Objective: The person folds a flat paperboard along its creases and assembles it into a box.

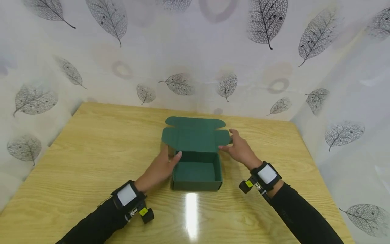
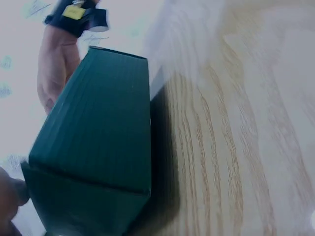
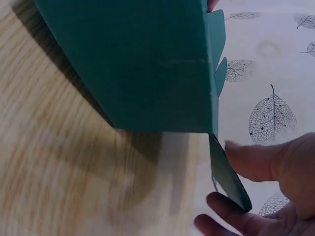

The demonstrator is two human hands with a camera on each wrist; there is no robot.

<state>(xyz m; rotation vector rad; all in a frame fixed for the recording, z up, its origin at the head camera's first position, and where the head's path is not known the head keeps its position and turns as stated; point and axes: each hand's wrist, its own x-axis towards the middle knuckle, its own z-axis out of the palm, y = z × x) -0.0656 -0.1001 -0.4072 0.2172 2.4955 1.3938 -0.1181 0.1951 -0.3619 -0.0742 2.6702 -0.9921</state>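
A green cardboard box (image 1: pixel 196 185) sits on the table with its lid (image 1: pixel 195 139) folded back and its inside bare. My left hand (image 1: pixel 159 169) holds the box at its left rear corner, the thumb over the side wall; its other fingers are partly hidden. In the left wrist view, the box's outer side (image 2: pixel 103 118) fills much of the left half, with part of the hand at the lower left edge. At the lid's right end, my right hand (image 1: pixel 240 149) has a side flap (image 3: pixel 229 177) between thumb and fingers.
A wooden table (image 1: pixel 106 142) carries the box, with bare surface on both sides. Behind it and along its sides hangs a pale curtain (image 1: pixel 195 51) printed with leaves. Each wrist wears a strapped camera, the right one (image 1: pixel 245 186) beside the box.
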